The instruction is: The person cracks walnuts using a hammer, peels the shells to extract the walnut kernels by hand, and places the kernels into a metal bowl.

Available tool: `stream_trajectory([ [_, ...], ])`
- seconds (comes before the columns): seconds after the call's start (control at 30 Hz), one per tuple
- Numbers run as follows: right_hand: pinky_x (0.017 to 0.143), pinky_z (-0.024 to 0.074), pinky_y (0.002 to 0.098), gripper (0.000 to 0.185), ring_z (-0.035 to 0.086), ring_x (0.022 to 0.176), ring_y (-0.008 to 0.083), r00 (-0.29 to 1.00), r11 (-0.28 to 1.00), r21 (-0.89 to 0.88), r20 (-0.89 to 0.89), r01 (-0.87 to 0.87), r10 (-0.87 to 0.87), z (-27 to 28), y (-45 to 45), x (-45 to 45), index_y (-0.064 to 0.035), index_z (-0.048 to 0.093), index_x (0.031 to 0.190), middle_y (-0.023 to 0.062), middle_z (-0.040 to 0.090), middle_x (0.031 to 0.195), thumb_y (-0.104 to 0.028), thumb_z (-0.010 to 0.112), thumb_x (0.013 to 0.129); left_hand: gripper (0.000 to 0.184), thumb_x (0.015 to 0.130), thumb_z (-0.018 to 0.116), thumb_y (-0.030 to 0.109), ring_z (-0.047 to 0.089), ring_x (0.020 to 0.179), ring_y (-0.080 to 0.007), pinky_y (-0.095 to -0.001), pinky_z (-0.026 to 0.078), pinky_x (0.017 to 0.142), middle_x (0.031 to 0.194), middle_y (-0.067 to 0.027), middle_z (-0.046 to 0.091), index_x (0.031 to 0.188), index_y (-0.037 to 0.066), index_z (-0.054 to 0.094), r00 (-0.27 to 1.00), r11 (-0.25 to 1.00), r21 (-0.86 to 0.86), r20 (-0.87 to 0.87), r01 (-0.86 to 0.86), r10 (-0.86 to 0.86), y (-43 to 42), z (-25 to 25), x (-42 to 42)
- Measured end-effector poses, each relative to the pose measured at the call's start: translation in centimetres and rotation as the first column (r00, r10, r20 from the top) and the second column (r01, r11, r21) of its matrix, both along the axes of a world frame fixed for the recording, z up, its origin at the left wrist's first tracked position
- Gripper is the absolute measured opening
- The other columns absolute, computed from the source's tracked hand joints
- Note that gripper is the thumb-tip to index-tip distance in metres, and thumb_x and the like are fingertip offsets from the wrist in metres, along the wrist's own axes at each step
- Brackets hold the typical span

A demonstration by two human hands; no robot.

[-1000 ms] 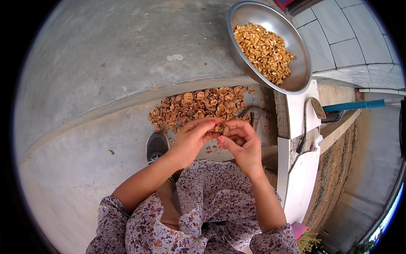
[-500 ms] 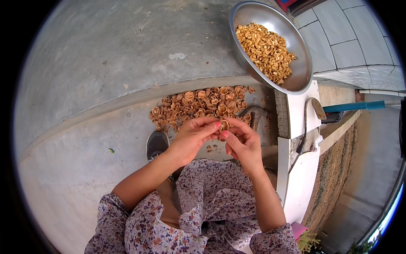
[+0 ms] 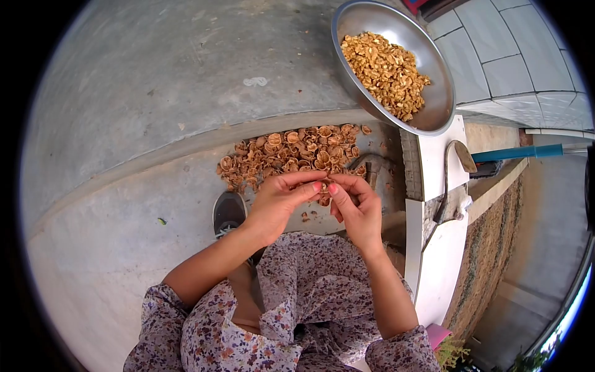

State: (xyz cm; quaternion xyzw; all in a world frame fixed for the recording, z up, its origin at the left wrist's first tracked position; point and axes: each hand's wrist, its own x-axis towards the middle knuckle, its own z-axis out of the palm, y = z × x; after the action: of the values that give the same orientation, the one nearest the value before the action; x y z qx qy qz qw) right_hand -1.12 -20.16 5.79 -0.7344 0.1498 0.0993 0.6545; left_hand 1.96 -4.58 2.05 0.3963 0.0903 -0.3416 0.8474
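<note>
The left hand point(image 3: 277, 201) and right hand point(image 3: 357, 209) pinch a small walnut piece point(image 3: 324, 186) between them, its long axis unclear; the steel bowl point(image 3: 441, 93) lies far right, nearer the right hand.

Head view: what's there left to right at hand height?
Small green scrap → grey shoe → left hand → walnut piece → right hand → hooked tool's dark grip.
</note>
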Motion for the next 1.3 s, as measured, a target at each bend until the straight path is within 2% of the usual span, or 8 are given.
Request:
stream_trajectory([
  [0.1,0.051,0.0416,0.0172,0.023,0.052,0.06,0.005,0.998,0.995,0.079,-0.028,0.066,-0.064,-0.1,-0.2,0.1,0.002,0.061,0.103,0.0019,0.062,0.076,-0.015,0.063,0.087,0.028,0.087,0.062,0.012,0.059,0.094,-0.0118,-0.0242,0.047,0.079,0.103,-0.0061,0.064,0.113,0.001,0.061,0.999,0.999,-0.033,-0.018,-0.03,0.03,-0.2,0.1,-0.2],
  [0.27,0.053,0.0429,0.0177,0.023,0.053,0.063,0.0045,0.997,0.997,0.039,0.042,0.063,-0.065,-0.5,0.5,-0.1,0.0025,0.061,0.102,0.0013,0.062,0.078,-0.011,0.067,0.084,0.026,0.085,0.065,0.014,0.06,0.084,-0.0093,-0.0191,0.042,0.064,0.094,-0.0036,0.066,0.109,0.002,0.064,0.994,0.99,0.121,0.096,-0.069,0.057,-0.1,0.0,-0.4],
  [0.33,0.055,0.0442,0.0182,0.025,0.054,0.066,0.004,0.993,0.996,-0.062,0.102,0.064,-0.057,-1.1,0.8,-0.3,0.0026,0.061,0.103,0.0011,0.062,0.078,-0.007,0.069,0.081,0.026,0.085,0.065,0.015,0.06,0.084,-0.0094,-0.0193,0.042,0.063,0.095,-0.0034,0.066,0.107,0.002,0.064,0.992,0.988,0.13,0.099,-0.088,0.075,-0.3,0.1,-0.5],
  [0.7,0.054,0.0434,0.0175,0.024,0.054,0.064,0.0031,0.986,0.989,-0.12,0.156,0.084,-0.065,-1.4,1.1,-0.4,0.0016,0.062,0.102,-0.0002,0.062,0.076,-0.003,0.068,0.079,0.026,0.088,0.06,0.013,0.061,0.088,-0.012,-0.0217,0.046,0.072,0.099,-0.0042,0.064,0.111,0.0,0.061,0.984,0.984,0.099,0.12,-0.147,0.135,-1.0,-0.1,-1.2],
  [0.8,0.053,0.043,0.0175,0.022,0.054,0.063,0.0029,0.992,0.994,-0.099,0.12,0.047,-0.035,-1.2,0.5,-0.2,0.0015,0.062,0.101,0.0001,0.062,0.076,-0.003,0.068,0.08,0.026,0.088,0.061,0.014,0.06,0.085,-0.0105,-0.0208,0.045,0.068,0.097,-0.0033,0.064,0.11,0.0,0.061,0.984,0.987,0.044,0.092,-0.157,0.153,-1.0,-0.3,-1.0],
  [0.97,0.053,0.0431,0.0179,0.018,0.054,0.061,0.0031,0.997,0.995,-0.075,0.038,-0.063,0.066,-0.1,-0.2,0.3,0.0011,0.063,0.098,0.0004,0.063,0.074,-0.003,0.066,0.081,0.023,0.087,0.063,0.018,0.057,0.077,-0.0072,-0.02,0.04,0.059,0.091,-0.0025,0.064,0.104,0.002,0.065,0.993,0.982,0.183,0.116,-0.034,0.012,0.1,1.0,-0.2],
  [1.03,0.053,0.0435,0.0185,0.015,0.053,0.06,0.0033,0.992,0.995,-0.018,-0.081,-0.094,0.092,0.4,-0.5,0.5,0.001,0.063,0.096,0.0005,0.063,0.074,-0.004,0.066,0.082,0.023,0.086,0.064,0.018,0.057,0.076,-0.0069,-0.02,0.039,0.058,0.089,-0.002,0.064,0.103,0.002,0.065,0.997,0.987,0.159,0.073,-0.036,0.025,0.2,0.0,-0.3],
  [1.3,0.053,0.0437,0.0182,0.013,0.054,0.063,0.003,0.999,0.999,-0.035,-0.029,-0.04,0.039,-0.4,0.0,0.1,0.0013,0.063,0.092,0.0007,0.063,0.074,-0.005,0.067,0.082,0.023,0.085,0.066,0.019,0.059,0.077,-0.0074,-0.0194,0.038,0.055,0.087,-0.0027,0.066,0.101,0.003,0.066,0.995,0.98,0.188,0.09,-0.066,0.049,-0.2,0.3,-0.7],
])
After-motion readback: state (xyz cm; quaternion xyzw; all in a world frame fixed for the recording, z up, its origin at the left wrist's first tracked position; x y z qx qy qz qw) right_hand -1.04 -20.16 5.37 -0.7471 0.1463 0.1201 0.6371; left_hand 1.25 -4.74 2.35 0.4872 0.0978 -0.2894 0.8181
